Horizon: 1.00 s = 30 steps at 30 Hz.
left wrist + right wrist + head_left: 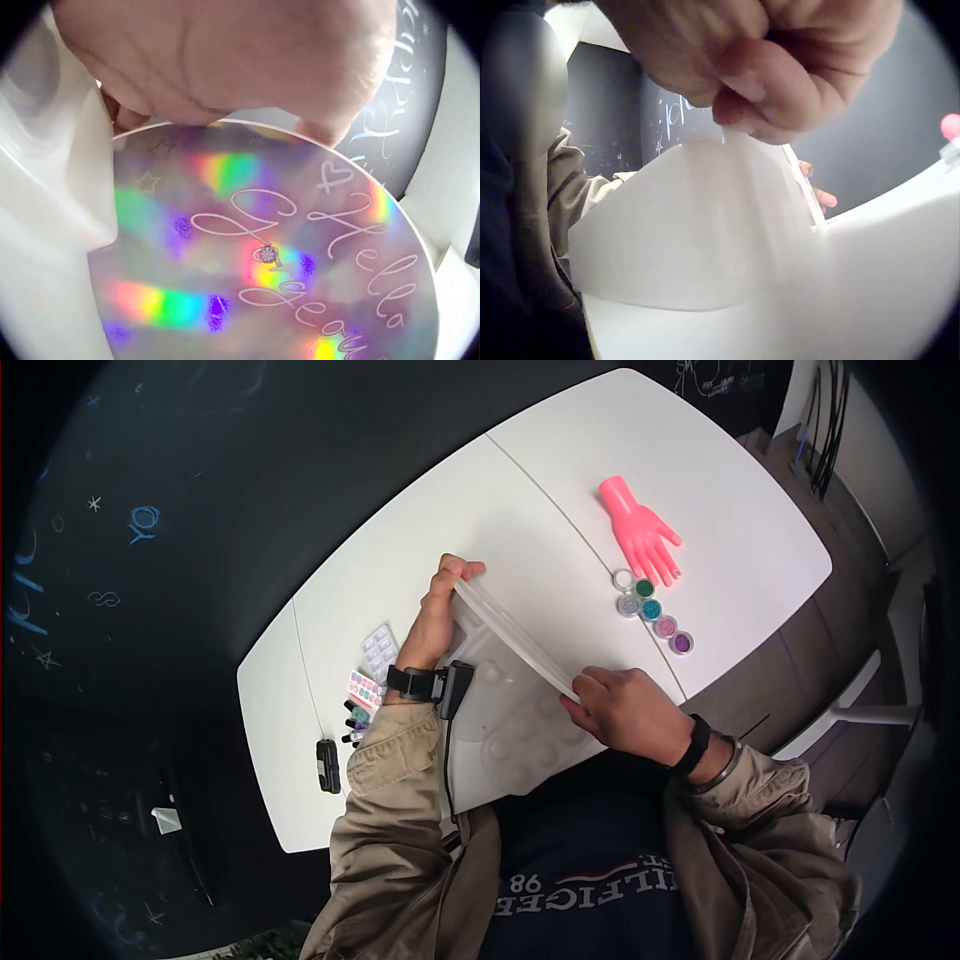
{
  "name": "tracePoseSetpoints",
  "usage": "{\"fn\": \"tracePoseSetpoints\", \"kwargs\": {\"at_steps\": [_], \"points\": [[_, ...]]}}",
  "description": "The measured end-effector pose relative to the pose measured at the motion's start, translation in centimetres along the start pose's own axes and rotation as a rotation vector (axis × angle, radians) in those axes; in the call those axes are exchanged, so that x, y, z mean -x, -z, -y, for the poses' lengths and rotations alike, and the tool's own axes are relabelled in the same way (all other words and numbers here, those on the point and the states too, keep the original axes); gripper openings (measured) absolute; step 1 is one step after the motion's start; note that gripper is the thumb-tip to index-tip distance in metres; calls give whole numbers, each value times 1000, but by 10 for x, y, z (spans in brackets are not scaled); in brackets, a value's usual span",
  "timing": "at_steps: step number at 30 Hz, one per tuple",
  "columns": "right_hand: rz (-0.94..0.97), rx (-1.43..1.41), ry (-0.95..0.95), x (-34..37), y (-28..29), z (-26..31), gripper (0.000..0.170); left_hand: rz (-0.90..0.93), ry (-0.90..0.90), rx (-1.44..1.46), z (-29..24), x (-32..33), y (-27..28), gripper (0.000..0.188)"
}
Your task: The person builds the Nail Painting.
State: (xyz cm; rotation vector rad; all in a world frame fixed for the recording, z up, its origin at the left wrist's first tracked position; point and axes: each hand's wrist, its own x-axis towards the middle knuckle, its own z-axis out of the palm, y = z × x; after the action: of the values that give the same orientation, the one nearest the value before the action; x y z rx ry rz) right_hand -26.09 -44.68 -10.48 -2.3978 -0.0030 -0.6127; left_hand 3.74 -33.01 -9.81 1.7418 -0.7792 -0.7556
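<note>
My left hand (432, 618) grips the top rim of a round holographic panel (172, 247) with "Hello Gorgeous" lettering, stars and a heart. In the head view the panel stands steeply tilted, its pale edge (520, 645) running between my hands. At its lower end my right hand (632, 712) pinches the rim with thumb and curled fingers. A translucent moulded plastic tray (525, 755) with round hollows lies below, close to my body. White moulded plastic (52, 165) also fills the left side of the left wrist view. A pale translucent sheet (682, 232) hangs below my right fingers.
A pink mannequin hand (640, 525) lies on the white table (740, 540), beside several small pots of coloured glitter (651, 610). Left of my left arm are a white compartment tray (380, 650), a colourful card (366, 688), small bottles (358, 716) and a black device (327, 765).
</note>
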Motion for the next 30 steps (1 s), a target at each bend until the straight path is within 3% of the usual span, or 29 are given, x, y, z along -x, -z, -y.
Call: {"fn": "tracePoseSetpoints", "kwargs": {"at_steps": [9, 19, 30], "points": [[13, -29, -15, -1, 1, 3, 26, -9, -60, -33, 7, -6, 4, 61], [6, 105, -34, 1, 8, 1, 26, -44, 34, -45, -9, 12, 6, 57], [38, 127, -130, 2, 17, 2, 24, -38, 24, -176, -11, 23, 8, 53]]}}
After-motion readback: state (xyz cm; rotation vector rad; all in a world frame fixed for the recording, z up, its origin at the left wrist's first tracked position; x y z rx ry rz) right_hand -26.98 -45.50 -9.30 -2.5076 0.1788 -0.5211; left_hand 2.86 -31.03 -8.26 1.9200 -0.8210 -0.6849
